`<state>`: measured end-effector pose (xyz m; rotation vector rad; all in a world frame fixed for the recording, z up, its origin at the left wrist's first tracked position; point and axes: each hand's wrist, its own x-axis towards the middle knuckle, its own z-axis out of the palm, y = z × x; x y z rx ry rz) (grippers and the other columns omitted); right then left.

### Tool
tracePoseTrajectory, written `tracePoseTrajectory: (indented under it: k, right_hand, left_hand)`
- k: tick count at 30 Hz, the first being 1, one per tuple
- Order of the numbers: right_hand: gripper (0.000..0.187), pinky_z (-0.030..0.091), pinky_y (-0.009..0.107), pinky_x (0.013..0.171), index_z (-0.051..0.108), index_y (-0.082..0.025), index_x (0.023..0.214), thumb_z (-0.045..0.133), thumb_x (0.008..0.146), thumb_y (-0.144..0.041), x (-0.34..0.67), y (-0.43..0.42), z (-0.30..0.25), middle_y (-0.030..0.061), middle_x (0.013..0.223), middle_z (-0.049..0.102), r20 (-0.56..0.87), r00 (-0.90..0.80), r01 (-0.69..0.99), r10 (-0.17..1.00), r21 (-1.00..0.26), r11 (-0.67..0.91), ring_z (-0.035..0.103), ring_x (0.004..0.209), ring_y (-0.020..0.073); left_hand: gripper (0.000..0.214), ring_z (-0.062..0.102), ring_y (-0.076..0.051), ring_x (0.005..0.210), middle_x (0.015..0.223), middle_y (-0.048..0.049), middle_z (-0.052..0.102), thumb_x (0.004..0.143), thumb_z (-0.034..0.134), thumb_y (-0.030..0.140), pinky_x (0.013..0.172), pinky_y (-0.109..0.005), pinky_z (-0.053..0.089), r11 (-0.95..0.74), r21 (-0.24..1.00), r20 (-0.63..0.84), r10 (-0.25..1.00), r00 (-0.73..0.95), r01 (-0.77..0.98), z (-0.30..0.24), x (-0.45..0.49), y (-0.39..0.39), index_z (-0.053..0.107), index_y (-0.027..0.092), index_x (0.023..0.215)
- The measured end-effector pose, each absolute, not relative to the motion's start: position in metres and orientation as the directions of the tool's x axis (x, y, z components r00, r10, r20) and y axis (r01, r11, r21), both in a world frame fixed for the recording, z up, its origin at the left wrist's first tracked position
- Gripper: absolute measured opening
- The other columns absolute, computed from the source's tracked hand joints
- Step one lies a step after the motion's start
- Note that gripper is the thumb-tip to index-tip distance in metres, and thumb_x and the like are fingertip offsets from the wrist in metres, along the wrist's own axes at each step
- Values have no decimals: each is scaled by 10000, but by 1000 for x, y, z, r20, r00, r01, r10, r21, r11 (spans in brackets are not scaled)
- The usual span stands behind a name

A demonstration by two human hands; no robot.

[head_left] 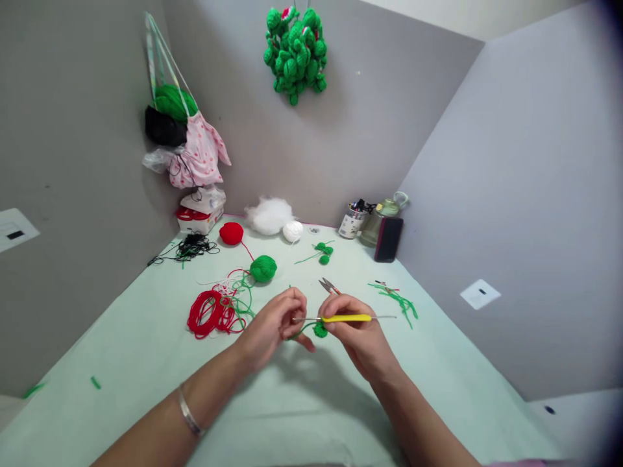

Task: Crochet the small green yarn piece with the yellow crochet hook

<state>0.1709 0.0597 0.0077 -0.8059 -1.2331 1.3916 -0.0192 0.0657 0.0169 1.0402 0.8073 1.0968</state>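
My right hand [357, 331] is closed around a yellow-handled crochet hook [346, 318] that lies level, its metal tip pointing left toward my left hand [275, 324]. A small green crocheted piece [320, 330] hangs just under the hook between both hands. The fingers of my left hand are pinched together on green yarn that runs to that piece. A green yarn ball [263, 268] sits on the pale green table [146, 350] beyond my left hand.
A red yarn tangle [210, 312], red ball [231, 233], white ball [293, 231], stuffing [269, 215], scissors [329, 285] and green scraps [398, 298] lie on the table. Jars [351, 222] and a phone [388, 239] stand at the back. Green crocheted pieces [294, 52] hang on the wall.
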Motion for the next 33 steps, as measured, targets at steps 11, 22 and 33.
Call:
tracePoseTrajectory:
  k: [11, 22, 33]
  right_hand:
    - [50, 518, 266, 613, 834, -283, 818, 871, 837, -255, 170, 25, 13, 22, 784, 708, 410, 21, -233, 912, -885, 403, 649, 717, 164]
    - [166, 554, 304, 657, 815, -280, 885, 766, 892, -121, 162, 4, 15, 42, 814, 724, 570, 67, 87, 819, -821, 564, 678, 769, 198]
    - [175, 529, 285, 652, 786, -268, 846, 757, 851, -96, 152, 5, 1, 23, 800, 714, 515, 135, 141, 846, -856, 498, 669, 752, 183]
  left_hand:
    - [711, 546, -308, 1407, 1009, -40, 798, 1063, 435, 607, 1280, -497, 291, -386, 805, 365, 921, -138, -451, 52, -30, 33, 648, 282, 468]
    - [390, 620, -173, 740, 821, 16, 655, 824, 868, 389, 787, -326, 534, 125, 931, -39, 968, 249, -343, 9, 4, 15, 806, 264, 1188]
    - [473, 730, -130, 647, 892, 24, 691, 755, 932, 272, 699, -275, 622, 153, 853, -118, 988, 100, -498, 5, 7, 12, 755, 209, 1188]
